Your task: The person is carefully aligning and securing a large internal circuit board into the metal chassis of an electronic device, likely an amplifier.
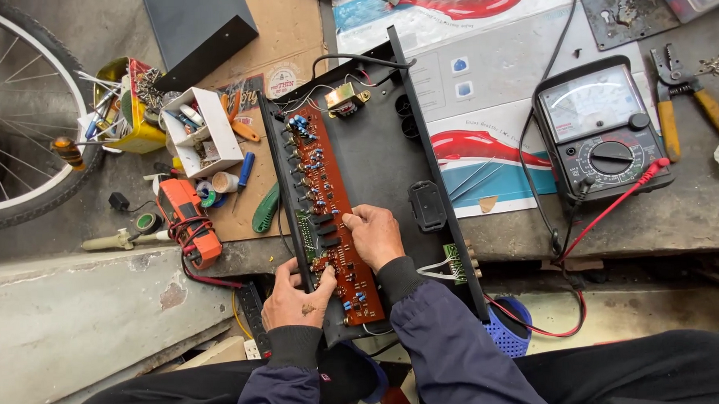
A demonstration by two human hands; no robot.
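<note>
Long brown fibre circuit board (327, 197) sits in the open black sheet-metal chassis (386, 157) on the grey bench (678, 207). Left hand (295, 296) fingers pinched on the board's near edge; right hand (374, 235) fingers curled, pressing its middle. Best to grip by the edges, off the solder joints. Analogue black multimeter (600, 130) well right.

Long brown circuit board (329, 207) — studded with small blue, black and orange parts (knob shafts along its left edge) — lying flat, component side up, inside an open black metal chassis (378, 157), running lengthwise along the chassis's left wall, near end under both hands.
</note>
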